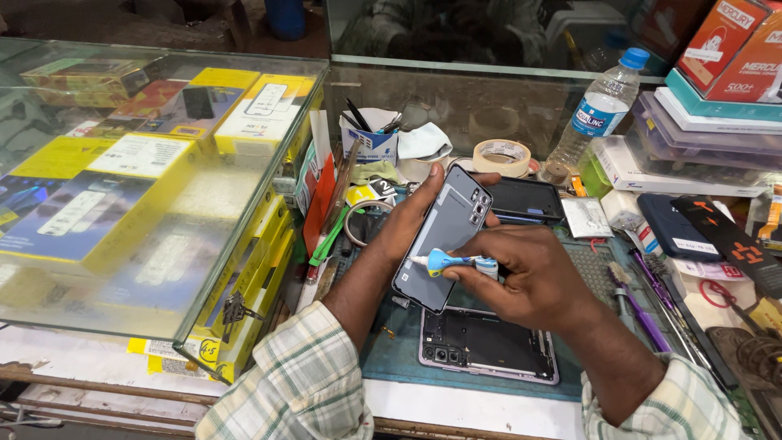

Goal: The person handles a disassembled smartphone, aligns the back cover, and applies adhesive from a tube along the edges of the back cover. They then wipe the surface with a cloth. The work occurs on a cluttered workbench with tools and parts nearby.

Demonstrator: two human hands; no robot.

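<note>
My left hand (405, 222) holds a grey phone back cover (444, 236) upright from behind, its inner side and camera cutouts facing me. My right hand (521, 273) grips a small glue tube with a blue nozzle (453, 261), the white tip touching the cover's left edge. Below the hands, an opened phone frame (489, 344) lies flat on a teal work mat (391, 358).
A glass display case (163, 195) with yellow boxes fills the left. A tape roll (502, 156), a water bottle (601, 107), a cup of tools (368, 138), stacked boxes (709, 106), phone cases (676, 228) and screwdrivers (643, 305) crowd the bench behind and to the right.
</note>
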